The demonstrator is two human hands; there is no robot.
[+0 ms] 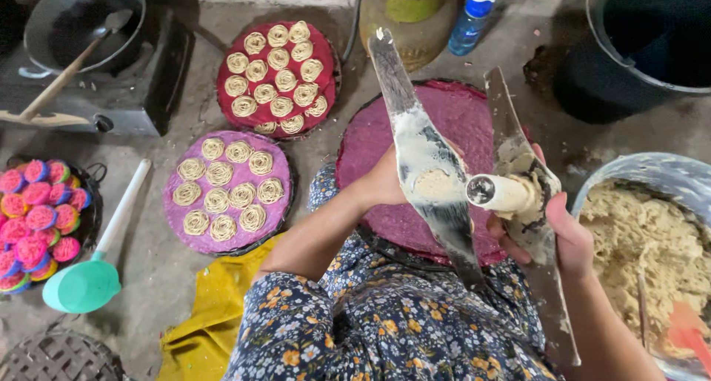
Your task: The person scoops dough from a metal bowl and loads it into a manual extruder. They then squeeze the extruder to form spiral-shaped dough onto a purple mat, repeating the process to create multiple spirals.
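I hold a metal dough press [498, 192] with two long flat handles smeared with pale dough. My left hand [384, 182] grips the left handle from behind. My right hand [572, 236] closes around the right handle and the dough-caked cylinder. The press hangs over a round dark-pink mat [452, 114] that is bare. To the left lie a purple mat [226, 236] and a red mat [326, 55], each covered with several coiled noodle nests.
A glass bowl [655, 168] of beige dough with a red spatula [689, 329] sits at right. A black bucket [615, 85], blue bottle [472, 18], wok on a stove [81, 18], teal ladle [81, 285], basket of colourful cups [37, 218] and yellow cloth [211, 314] surround me.
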